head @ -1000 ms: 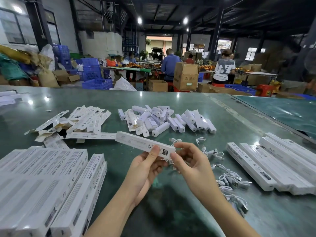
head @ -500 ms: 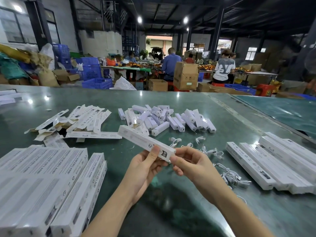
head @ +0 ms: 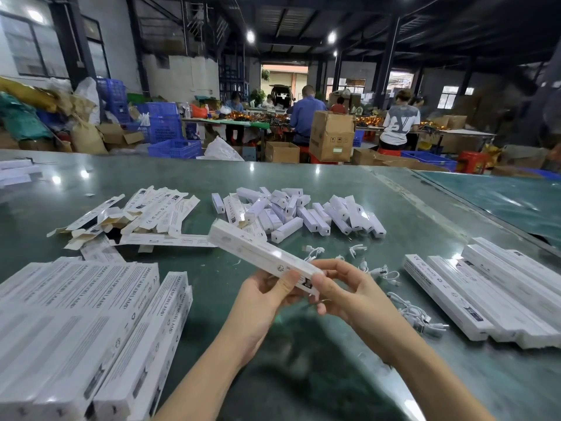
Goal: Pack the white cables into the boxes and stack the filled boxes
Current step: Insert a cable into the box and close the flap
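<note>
In the head view, your left hand (head: pixel 267 294) grips the near end of a long white box (head: pixel 261 256), thumb on its top, and your right hand (head: pixel 349 287) pinches the same end from the 3 o'clock side. The box is lifted above the green table (head: pixel 334 375), and its far end points to 10 o'clock. Loose white cables (head: pixel 409 314) lie on the table just beside your right hand, at 3 o'clock. A stack of filled boxes (head: pixel 82 323) lies at 8 o'clock, and another row of long boxes (head: pixel 491 293) lies at 3 o'clock. Flat unfolded boxes (head: pixel 145 214) are at 11 o'clock, and a heap of small white boxes (head: pixel 297 212) is at 12 o'clock.
</note>
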Action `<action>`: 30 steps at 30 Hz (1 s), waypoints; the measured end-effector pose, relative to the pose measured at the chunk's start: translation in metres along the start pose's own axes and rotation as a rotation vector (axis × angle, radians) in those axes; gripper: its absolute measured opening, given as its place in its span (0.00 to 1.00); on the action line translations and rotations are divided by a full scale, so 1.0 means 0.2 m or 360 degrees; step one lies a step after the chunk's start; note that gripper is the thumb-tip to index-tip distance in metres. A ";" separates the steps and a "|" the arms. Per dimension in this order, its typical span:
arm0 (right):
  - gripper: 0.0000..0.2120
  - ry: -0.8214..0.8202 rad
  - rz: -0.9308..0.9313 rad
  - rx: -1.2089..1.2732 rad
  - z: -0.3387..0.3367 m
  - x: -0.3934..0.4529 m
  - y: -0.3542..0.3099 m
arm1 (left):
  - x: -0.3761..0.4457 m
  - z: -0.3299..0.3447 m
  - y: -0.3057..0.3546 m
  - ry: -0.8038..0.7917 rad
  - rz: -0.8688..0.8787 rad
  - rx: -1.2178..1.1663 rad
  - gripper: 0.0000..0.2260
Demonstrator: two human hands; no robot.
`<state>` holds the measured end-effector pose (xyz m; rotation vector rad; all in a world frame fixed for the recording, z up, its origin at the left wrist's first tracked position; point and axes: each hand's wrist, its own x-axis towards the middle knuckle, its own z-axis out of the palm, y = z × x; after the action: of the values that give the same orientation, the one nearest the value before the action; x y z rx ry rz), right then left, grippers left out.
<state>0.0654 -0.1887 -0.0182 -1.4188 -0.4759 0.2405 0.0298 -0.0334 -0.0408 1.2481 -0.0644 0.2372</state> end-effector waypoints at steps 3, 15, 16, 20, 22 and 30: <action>0.14 0.0160 -0.0119 -0.0263 -0.03 0.01 0.01 | 0.00 0.02 0.01 0.0052 0.0020 0.0183 0.19; 0.16 0.0334 -0.0393 -0.0957 -0.13 0.03 0.07 | 0.05 -0.12 0.09 0.0389 0.0000 -0.0733 0.06; 0.17 0.0325 -0.0431 -0.0997 -0.13 0.03 0.07 | 0.05 -0.12 0.09 0.0387 0.0005 -0.0738 0.07; 0.21 0.0283 -0.0585 -0.1165 -0.11 0.02 0.07 | 0.06 -0.12 0.08 0.0449 -0.0007 -0.0741 0.08; 0.22 0.0233 -0.0653 -0.1276 -0.08 0.01 0.05 | 0.06 -0.13 0.08 0.0520 -0.0040 -0.0803 0.08; 0.31 -0.0364 -0.0519 -0.2006 0.22 -0.12 -0.01 | 0.07 -0.16 0.06 0.0586 -0.0133 -0.0801 0.11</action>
<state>0.0253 -0.1607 -0.0174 -2.4975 -1.1488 -0.2298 0.0387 0.0030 -0.0376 0.6914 0.2338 0.3501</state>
